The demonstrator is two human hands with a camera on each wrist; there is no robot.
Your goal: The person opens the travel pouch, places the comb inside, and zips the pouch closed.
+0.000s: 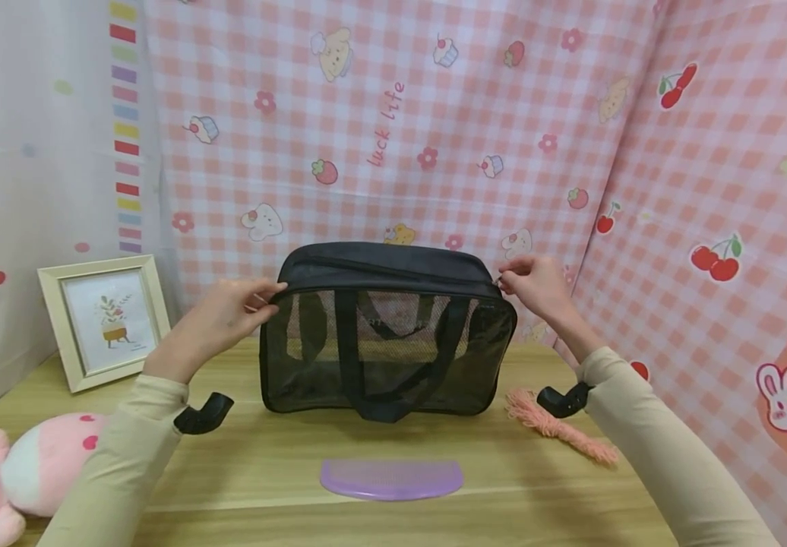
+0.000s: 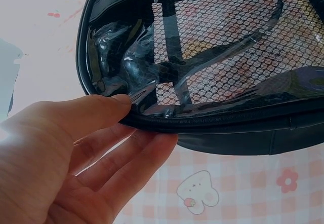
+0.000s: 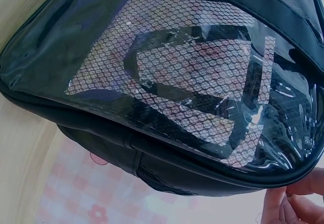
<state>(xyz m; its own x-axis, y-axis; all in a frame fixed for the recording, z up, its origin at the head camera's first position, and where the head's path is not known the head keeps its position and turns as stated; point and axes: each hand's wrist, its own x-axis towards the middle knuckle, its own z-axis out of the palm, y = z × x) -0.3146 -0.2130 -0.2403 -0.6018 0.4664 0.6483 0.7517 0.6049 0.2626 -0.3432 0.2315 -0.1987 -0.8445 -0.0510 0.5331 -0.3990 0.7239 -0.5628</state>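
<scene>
A black see-through handbag (image 1: pixel 393 380) with mesh and two dark straps (image 1: pixel 349 349) stands upright on the table. My left hand (image 1: pixel 232 308) pinches its upper left corner, thumb on the clear front panel and fingers behind the edge, as the left wrist view shows. At the upper right corner, my right hand (image 1: pixel 537 285) has thumb and fingertips together on a small dark zipper pull (image 3: pixel 290 194), mostly covered by the fingers. Along the top runs the bag's zipper (image 1: pixel 380 270).
In front of the bag lies a purple comb (image 1: pixel 393 480). Pink yarn (image 1: pixel 557 429) is by the right forearm. At left are a framed picture (image 1: pixel 109 319) and a pink striped plush toy (image 1: pixel 38 467). A checked pink curtain (image 1: pixel 380 99) hangs behind the wooden table (image 1: pixel 263 486).
</scene>
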